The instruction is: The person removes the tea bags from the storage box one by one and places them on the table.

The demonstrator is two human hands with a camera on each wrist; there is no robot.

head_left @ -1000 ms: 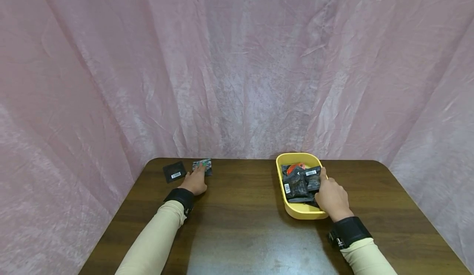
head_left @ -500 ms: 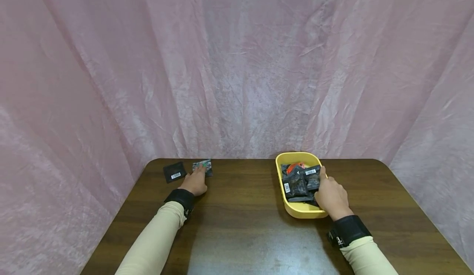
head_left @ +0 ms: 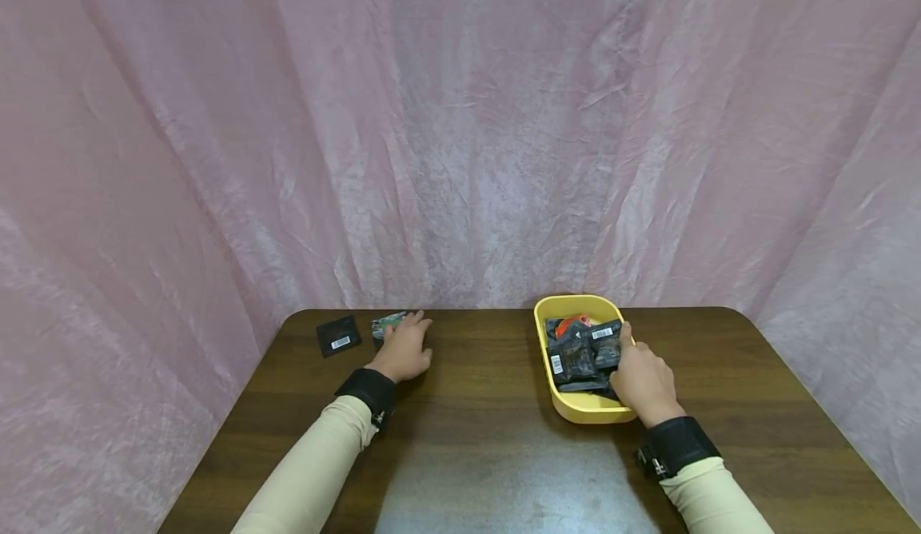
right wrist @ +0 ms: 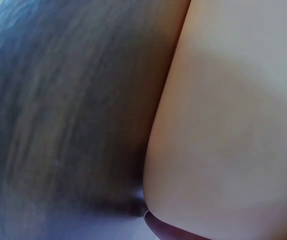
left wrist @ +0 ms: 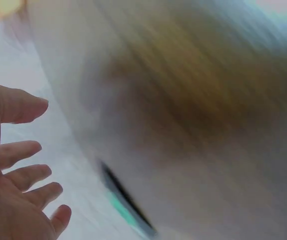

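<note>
Packets point(head_left: 584, 350) fill the yellow tray point(head_left: 576, 406), right hand point(head_left: 643, 382) grips one; left hand point(head_left: 407, 348) open, flat, left of tray.

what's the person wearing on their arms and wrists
Both arms are in long, close-fitting cream sleeves. A wide black strap wraps each wrist, behind the left hand and the right hand; the right strap shows a small buckle. The hands are bare, without gloves.

Right wrist view: smooth pale yellow plastic wall point(right wrist: 233, 110) fills the right half, curving down to a lower edge. Blurred dark brown wooden tabletop point(right wrist: 63, 120) occupies the left. Hand not visible.
</note>
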